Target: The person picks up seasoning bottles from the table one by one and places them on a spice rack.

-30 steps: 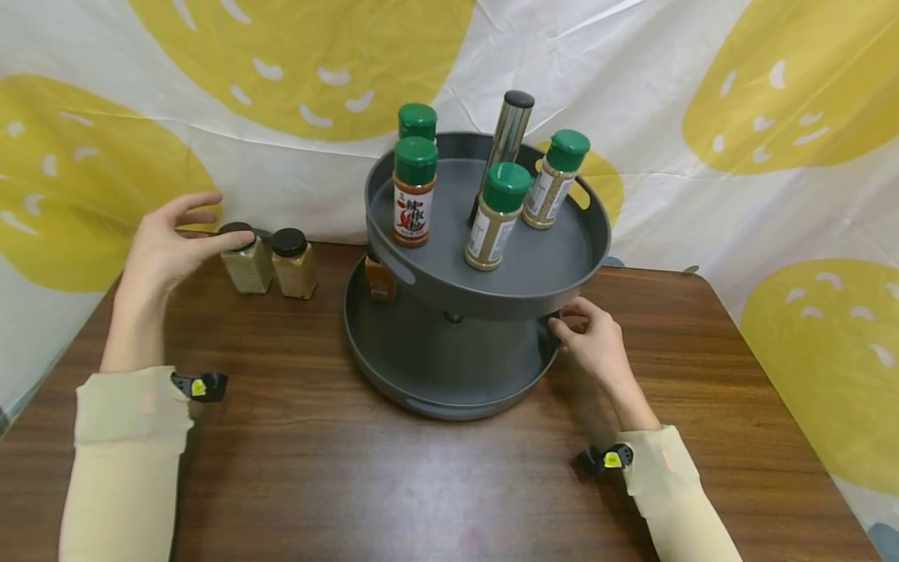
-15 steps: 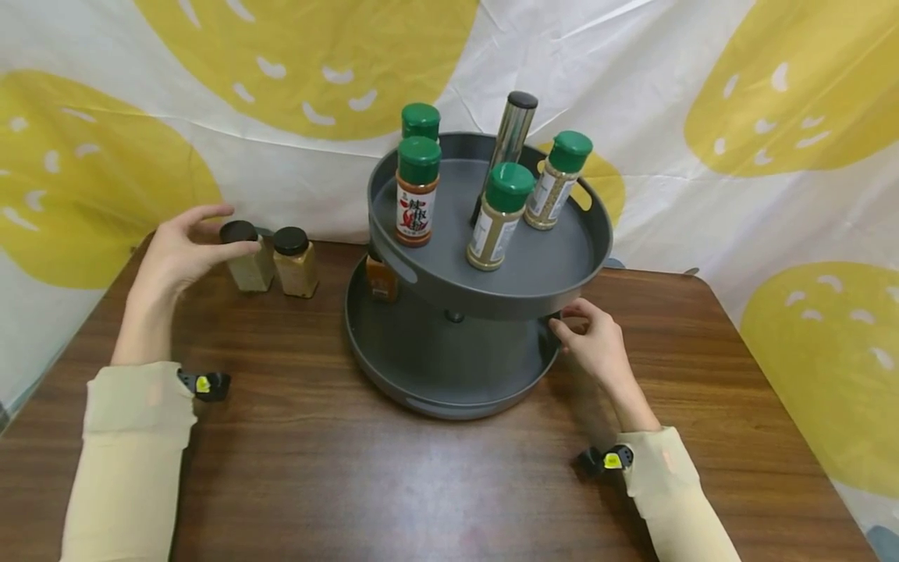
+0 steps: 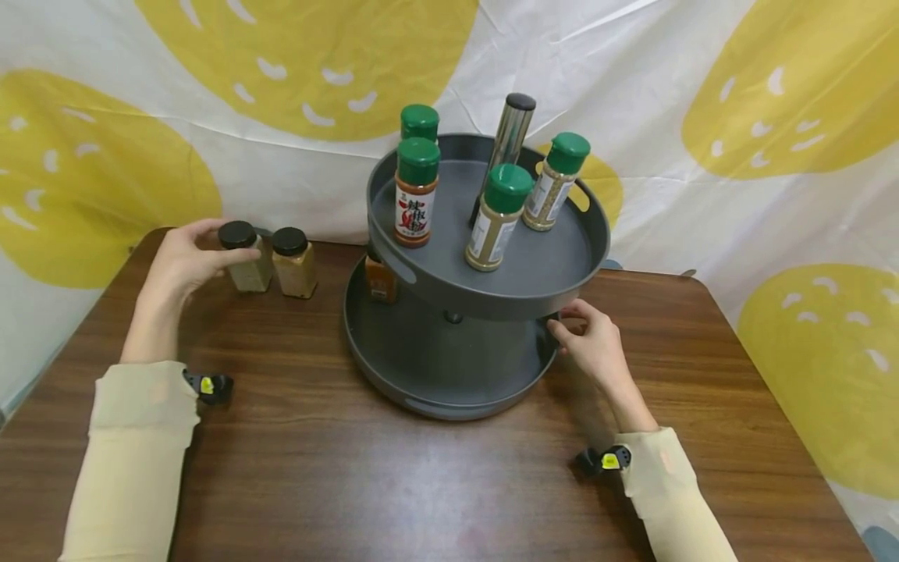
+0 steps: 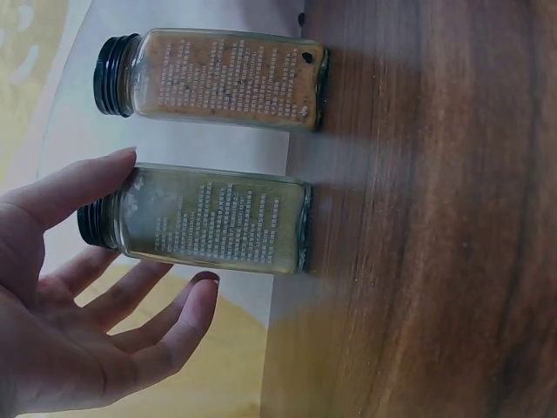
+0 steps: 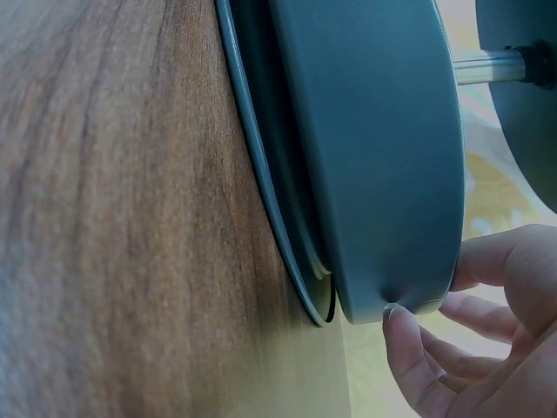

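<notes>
At the table's far left, my left hand (image 3: pixel 185 261) has its thumb and fingers round the neck of a glass spice jar (image 3: pixel 251 272) with a black lid. In the left wrist view this jar (image 4: pixel 213 218) holds greenish powder and stands upright on the table; the far fingers spread loosely past it. Beside it stands a second jar (image 3: pixel 296 271) of brownish-orange spice. My right hand (image 3: pixel 593 341) pinches the rim of the lower tray of a dark grey two-tier spice rack (image 3: pixel 449 375). The right wrist view shows the thumb against the tray wall (image 5: pixel 383 174), fingers over its rim.
Several green-capped spice bottles (image 3: pixel 417 195) stand on the upper tray (image 3: pixel 555 261) around a metal post (image 3: pixel 511 133). An orange-brown jar (image 3: pixel 381 279) sits at the left of the lower tray. A lemon-patterned cloth (image 3: pixel 295 187) hangs behind the wooden table (image 3: pixel 393 484).
My left hand has moved rightward and down onto the green-powder jar, its thumb and fingers now round the neck. My right hand stays on the tray rim; the rack has not turned.
</notes>
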Demonstrator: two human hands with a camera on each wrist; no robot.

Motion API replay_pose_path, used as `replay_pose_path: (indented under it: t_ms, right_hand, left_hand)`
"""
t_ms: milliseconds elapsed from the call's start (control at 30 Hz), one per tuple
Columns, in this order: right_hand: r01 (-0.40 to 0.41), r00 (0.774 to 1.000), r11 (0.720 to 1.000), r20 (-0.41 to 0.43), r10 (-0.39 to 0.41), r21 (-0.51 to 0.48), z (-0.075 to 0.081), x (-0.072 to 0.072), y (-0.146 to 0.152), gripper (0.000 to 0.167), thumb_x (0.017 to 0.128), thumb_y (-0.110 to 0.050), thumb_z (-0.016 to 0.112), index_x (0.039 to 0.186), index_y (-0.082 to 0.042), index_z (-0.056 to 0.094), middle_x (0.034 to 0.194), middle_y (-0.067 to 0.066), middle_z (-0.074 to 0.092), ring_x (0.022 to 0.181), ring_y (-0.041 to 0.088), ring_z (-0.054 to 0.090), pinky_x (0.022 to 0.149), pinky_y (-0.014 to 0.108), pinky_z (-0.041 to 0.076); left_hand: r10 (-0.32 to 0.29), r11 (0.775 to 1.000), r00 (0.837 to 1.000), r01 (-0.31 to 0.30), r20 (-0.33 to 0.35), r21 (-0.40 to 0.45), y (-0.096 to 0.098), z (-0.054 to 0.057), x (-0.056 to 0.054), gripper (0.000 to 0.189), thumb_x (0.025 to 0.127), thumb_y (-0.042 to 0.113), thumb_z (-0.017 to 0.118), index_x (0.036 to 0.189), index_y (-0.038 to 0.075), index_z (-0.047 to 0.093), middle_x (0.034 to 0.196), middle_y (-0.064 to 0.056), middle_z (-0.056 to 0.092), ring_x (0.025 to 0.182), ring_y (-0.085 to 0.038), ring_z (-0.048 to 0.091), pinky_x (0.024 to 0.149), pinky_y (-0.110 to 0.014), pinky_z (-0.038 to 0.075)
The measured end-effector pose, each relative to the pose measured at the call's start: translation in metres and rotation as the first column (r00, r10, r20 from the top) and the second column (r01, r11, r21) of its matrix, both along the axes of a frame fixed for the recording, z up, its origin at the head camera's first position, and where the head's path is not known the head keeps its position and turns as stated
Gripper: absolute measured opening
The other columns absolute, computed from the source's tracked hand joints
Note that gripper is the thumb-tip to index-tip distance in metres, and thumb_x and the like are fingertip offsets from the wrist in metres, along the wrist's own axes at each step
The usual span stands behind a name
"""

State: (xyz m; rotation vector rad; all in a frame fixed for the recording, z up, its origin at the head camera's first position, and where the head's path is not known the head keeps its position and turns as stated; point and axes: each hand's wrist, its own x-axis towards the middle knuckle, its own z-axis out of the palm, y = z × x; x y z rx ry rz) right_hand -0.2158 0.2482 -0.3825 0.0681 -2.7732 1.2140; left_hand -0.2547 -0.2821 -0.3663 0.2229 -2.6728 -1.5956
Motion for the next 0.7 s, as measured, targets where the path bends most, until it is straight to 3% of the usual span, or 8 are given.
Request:
replay_pose_path:
  t_ms: [167,433,700]
  right_hand:
    - [0.001,1.000,1.000,-0.001,-0.001,-0.003,0.0000,-0.0003,-0.0005,0.019,0.097,-0.012,0.067,0.113,-0.002,0.066,0.119,0.023,0.065,0.064,0.010,0.065,0.061,0.023,0.052]
    - [0.000,1.000,1.000,-0.008,0.000,0.003,-0.0001,-0.0004,-0.0006,0.019,0.097,-0.012,0.067,0.112,-0.002,0.067,0.118,0.023,0.066,0.066,0.009,0.065,0.060,0.023,0.053]
    - [0.001,1.000,1.000,0.001,-0.001,-0.001,0.0003,-0.0002,0.0000,0.020,0.097,-0.013,0.067,0.114,-0.002,0.066,0.120,0.024,0.065,0.069,0.012,0.066,0.061,0.023,0.053]
  left_hand:
    - [0.031,0.999,0.999,-0.031,0.016,-0.008,0.0002,0.0001,0.0017,0.079,0.085,0.046,0.080,0.148,0.011,0.050,0.118,-0.001,0.054,0.083,-0.016,0.057,0.068,-0.027,0.050]
    - [0.146,0.989,0.989,-0.147,0.025,0.036,-0.0003,-0.0011,0.0015,0.082,0.073,0.050,0.089,0.140,0.014,0.057,0.116,0.002,0.054,0.084,-0.013,0.056,0.064,-0.022,0.050]
    - [0.188,0.982,0.982,-0.188,0.002,0.035,-0.0011,0.0001,0.0012,0.083,0.072,0.045,0.091,0.141,0.012,0.059,0.117,0.004,0.054,0.075,-0.003,0.057,0.061,-0.018,0.050]
